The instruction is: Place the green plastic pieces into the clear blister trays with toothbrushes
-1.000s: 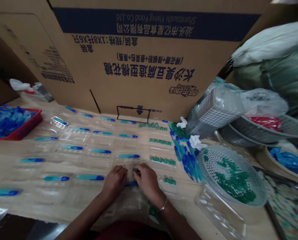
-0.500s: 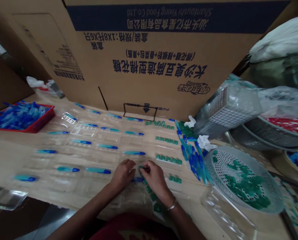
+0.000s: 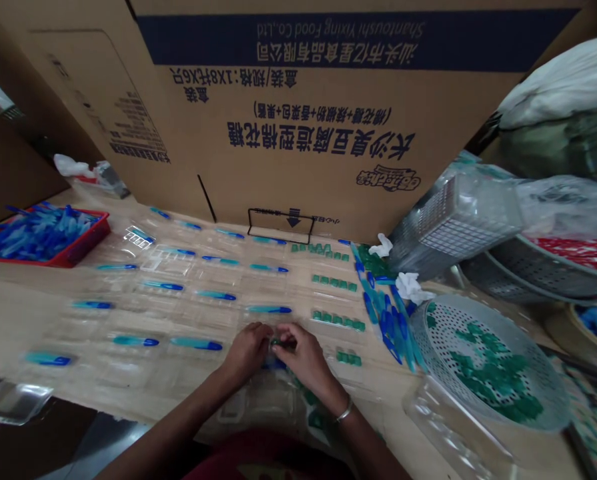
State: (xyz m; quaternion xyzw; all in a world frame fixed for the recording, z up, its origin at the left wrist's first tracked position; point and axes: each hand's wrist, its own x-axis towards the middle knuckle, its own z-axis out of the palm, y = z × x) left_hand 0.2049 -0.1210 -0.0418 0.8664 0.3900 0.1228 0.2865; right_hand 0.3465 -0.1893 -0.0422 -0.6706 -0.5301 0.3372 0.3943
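Note:
My left hand (image 3: 249,348) and my right hand (image 3: 301,352) meet above the clear plastic trays near the front of the table. Between the right thumb and fingers is a small dark green packet (image 3: 277,342). The left fingers are curled and pressed together beside it; what they pinch is hidden. Below my right wrist runs a strip of green packets (image 3: 315,420), partly covered by the hand and forearm. Under my hands a blue plastic piece (image 3: 274,364) shows in part. Rows of green packets (image 3: 338,320) lie in trays just beyond the right hand.
Clear trays with blue pieces (image 3: 197,343) cover the table leftward. A red tray (image 3: 85,243) of blue pieces stands far left. At right are loose blue pieces (image 3: 393,327), a perforated basket (image 3: 553,373) of green packets, and a clear tray (image 3: 458,427). A large carton (image 3: 298,180) stands behind.
Both hands have drawn closer together, and the green packet in my right fingers has shifted slightly left and down, toward the left hand. The trays around look unchanged.

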